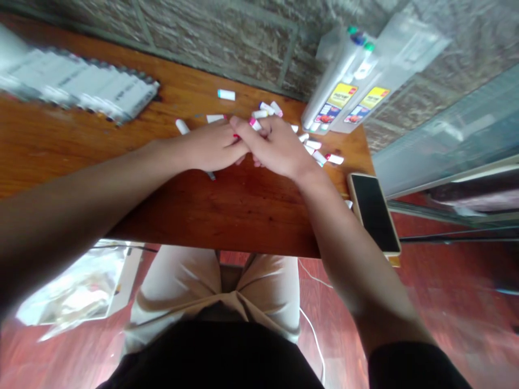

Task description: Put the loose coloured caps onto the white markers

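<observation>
The right hand's grip (263, 129) is closed on a white cap with a pink end (255, 124), which pokes up between the thumb and the fingers. That thumb and palm lie over the fingers of the left hand (217, 145), the two hands touching above the surface (243, 205). The left grip's fingers are partly covered, so whether they are clenched on anything cannot be told; a small red spot shows where the hands meet. A marker (182, 127) passes beneath the left hand, its pale end showing beyond the hand and its grey end on the near side. Just beyond the left fingers lies a white cap with a red end (215, 118), and farther back a white cap with a blue end (226, 95). A loose cluster of caps (270, 109) lies just past the right hand, and more scattered caps (318, 151) lie to its right. Behind these, clear plastic cases (344, 100) with yellow labels stand against the brick wall (227, 40), green and dark blue ends showing at the top. Well to the left, a row of markers (81, 81) lies side by side. A phone (375, 213) rests screen up at the surface's right edge, near the right forearm.
</observation>
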The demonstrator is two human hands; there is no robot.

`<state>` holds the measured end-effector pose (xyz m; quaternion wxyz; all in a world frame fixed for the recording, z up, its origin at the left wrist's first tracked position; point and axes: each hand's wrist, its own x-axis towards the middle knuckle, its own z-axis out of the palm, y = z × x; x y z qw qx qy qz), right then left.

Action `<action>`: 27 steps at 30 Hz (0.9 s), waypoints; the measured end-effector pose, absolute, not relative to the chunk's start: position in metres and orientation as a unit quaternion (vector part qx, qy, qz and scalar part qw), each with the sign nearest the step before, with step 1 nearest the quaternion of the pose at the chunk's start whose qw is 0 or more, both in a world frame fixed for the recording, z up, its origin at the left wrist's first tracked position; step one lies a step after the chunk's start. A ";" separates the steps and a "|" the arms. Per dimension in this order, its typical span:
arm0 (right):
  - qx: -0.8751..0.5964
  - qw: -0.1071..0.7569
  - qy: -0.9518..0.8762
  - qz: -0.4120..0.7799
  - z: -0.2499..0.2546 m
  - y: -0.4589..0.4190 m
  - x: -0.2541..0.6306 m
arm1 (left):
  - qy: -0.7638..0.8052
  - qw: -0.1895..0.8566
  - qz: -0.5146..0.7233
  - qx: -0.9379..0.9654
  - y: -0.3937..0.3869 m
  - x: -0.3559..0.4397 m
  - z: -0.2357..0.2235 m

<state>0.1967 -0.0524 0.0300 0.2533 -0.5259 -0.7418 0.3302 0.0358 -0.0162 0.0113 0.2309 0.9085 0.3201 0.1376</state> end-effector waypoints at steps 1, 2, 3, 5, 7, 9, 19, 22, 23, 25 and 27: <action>-0.527 0.255 -0.741 0.328 0.031 -0.053 0.197 | 0.318 0.232 0.138 0.909 -0.017 0.035 0.012; -0.528 0.258 -0.740 0.326 0.031 -0.054 0.197 | 0.317 0.235 0.135 0.909 -0.018 0.035 0.013; -0.529 0.259 -0.740 0.325 0.031 -0.054 0.198 | 0.319 0.238 0.133 0.908 -0.018 0.035 0.014; -0.532 0.256 -0.739 0.325 0.030 -0.053 0.199 | 0.322 0.242 0.131 0.906 -0.019 0.036 0.014; -0.536 0.252 -0.737 0.326 0.029 -0.052 0.199 | 0.323 0.245 0.132 0.904 -0.019 0.036 0.013; -0.537 0.250 -0.735 0.328 0.028 -0.052 0.199 | 0.320 0.244 0.140 0.905 -0.018 0.036 0.012; -0.536 0.250 -0.736 0.328 0.029 -0.052 0.199 | 0.324 0.249 0.135 0.903 -0.019 0.036 0.012; -0.540 0.247 -0.736 0.324 0.031 -0.053 0.199 | 0.328 0.241 0.128 0.904 -0.016 0.037 0.009; -0.540 0.247 -0.736 0.324 0.031 -0.053 0.199 | 0.327 0.237 0.129 0.905 -0.014 0.037 0.007; -0.540 0.249 -0.735 0.326 0.031 -0.053 0.199 | 0.324 0.235 0.136 0.906 -0.012 0.037 0.004; -0.538 0.251 -0.736 0.324 0.030 -0.053 0.199 | 0.321 0.236 0.144 0.906 -0.011 0.037 0.002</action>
